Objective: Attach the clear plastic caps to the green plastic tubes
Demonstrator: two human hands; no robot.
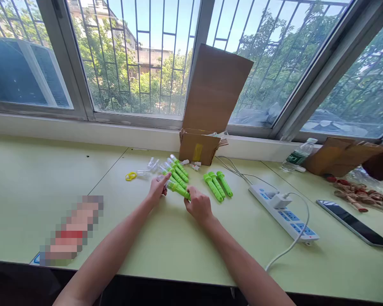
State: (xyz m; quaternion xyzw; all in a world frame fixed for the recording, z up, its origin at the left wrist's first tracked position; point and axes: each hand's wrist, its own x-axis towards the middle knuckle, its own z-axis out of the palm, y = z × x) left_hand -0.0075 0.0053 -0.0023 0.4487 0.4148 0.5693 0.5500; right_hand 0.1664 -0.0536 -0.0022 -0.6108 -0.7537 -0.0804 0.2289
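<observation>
Between my two hands is a green ribbed plastic tube with a clear cap (178,188). My left hand (158,188) is closed on its clear end, and my right hand (198,204) pinches its narrow green end. Just behind it lie several similar green tubes with clear tops (178,169), side by side. To the right rest three green tubes without clear tops (217,187). Loose clear caps (143,173) and a yellow ring (131,176) lie beyond my left hand. Small white pieces (194,165) sit near the box.
An open cardboard box (196,146) stands against the windowsill. Right of my hands are a white power strip (284,214) with a plug and cables, a phone (354,223), a water bottle (298,156) and small wooden pieces (360,193). A blurred-out item (73,231) lies at left.
</observation>
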